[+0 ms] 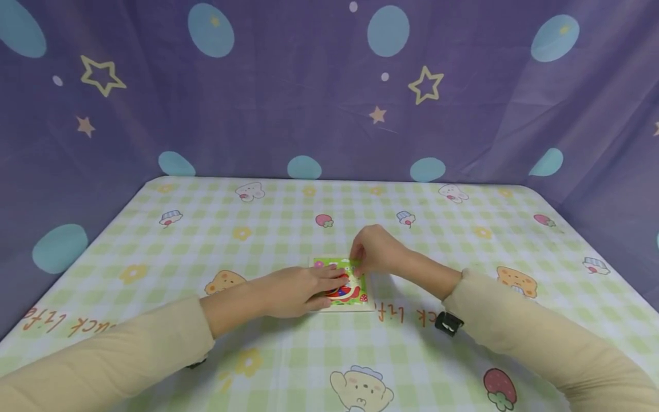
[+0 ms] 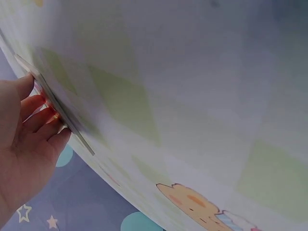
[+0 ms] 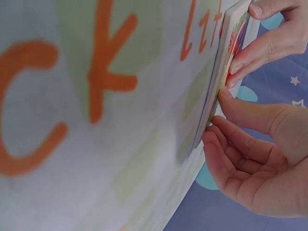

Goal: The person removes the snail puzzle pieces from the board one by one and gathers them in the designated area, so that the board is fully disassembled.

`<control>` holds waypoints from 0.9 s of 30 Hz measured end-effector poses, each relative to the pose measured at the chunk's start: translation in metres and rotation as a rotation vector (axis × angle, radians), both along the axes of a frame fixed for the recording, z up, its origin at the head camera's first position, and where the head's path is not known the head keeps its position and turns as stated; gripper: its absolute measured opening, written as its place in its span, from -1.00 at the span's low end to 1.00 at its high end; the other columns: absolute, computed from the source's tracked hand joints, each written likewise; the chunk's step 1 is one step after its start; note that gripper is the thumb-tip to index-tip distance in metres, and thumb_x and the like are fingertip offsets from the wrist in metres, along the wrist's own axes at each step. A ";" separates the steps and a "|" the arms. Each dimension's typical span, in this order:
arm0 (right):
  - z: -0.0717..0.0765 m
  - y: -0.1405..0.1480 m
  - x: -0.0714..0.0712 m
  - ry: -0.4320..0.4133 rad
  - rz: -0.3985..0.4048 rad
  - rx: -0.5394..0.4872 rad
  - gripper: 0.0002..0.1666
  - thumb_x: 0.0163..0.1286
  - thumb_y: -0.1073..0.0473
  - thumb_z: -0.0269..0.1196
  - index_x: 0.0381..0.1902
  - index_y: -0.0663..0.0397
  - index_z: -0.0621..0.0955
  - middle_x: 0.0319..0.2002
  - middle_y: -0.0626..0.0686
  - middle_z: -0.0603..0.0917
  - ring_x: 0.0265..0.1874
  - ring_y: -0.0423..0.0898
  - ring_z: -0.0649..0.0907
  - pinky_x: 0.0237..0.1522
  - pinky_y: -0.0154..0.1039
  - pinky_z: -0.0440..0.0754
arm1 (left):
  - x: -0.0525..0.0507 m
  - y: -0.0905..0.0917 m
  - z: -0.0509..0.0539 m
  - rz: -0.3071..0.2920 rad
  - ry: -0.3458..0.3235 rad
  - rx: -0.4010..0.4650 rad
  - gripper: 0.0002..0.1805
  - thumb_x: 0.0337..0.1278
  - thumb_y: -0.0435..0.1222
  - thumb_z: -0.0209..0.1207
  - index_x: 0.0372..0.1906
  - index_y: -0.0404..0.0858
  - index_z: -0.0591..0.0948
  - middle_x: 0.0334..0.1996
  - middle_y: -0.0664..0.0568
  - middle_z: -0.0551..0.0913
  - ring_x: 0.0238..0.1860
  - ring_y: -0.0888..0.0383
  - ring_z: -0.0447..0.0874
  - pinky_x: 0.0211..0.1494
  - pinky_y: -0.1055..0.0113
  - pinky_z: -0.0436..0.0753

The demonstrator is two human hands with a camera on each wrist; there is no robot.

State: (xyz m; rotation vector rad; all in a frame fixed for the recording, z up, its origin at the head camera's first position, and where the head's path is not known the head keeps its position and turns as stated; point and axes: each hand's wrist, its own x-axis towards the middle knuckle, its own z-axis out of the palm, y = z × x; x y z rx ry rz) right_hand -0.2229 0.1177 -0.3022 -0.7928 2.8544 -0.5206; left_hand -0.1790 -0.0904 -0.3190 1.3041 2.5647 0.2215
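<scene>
A small square picture board [image 1: 366, 303] with a pale border, like a child's wooden puzzle, lies on the table. Its print is bright green, red and yellow. My left hand [image 1: 296, 290] rests on its left part with the fingers stretched over the picture; the left wrist view shows the thumb [image 2: 25, 86] at the board's edge. Over the far right corner, my right hand [image 1: 380, 250] bends down with curled fingers. In the right wrist view its thumb [image 3: 240, 109] and fingertips touch the board [image 3: 208, 103] close together. Whether a piece is between them is hidden.
A green-and-white checked cloth [image 1: 288, 223] with printed cartoons and letters covers the table. Behind it hangs a purple curtain [image 1: 309, 103] with stars and blue ovals. A small black device [image 1: 449, 323] is strapped at the right wrist.
</scene>
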 end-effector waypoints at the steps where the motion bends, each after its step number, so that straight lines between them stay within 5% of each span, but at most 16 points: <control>1: 0.000 -0.001 0.001 -0.007 -0.016 0.004 -0.77 -0.08 0.26 0.55 -0.41 0.15 0.76 -0.43 0.02 0.76 -0.46 -0.21 0.63 -0.35 -0.41 0.63 | 0.000 0.000 0.000 0.001 0.001 0.000 -0.44 0.42 -0.11 -0.01 0.44 -0.15 0.28 0.48 0.00 0.21 0.49 0.07 0.19 0.45 0.11 0.37; 27: 0.005 -0.002 -0.011 -0.075 0.024 0.075 -0.68 -0.11 0.20 0.57 -0.37 0.15 0.72 -0.41 0.03 0.74 -0.43 -0.21 0.63 -0.31 -0.43 0.62 | 0.000 0.000 0.001 -0.009 0.010 0.013 -0.44 0.40 -0.13 0.02 0.42 -0.17 0.31 0.47 -0.02 0.24 0.47 0.05 0.24 0.42 0.10 0.41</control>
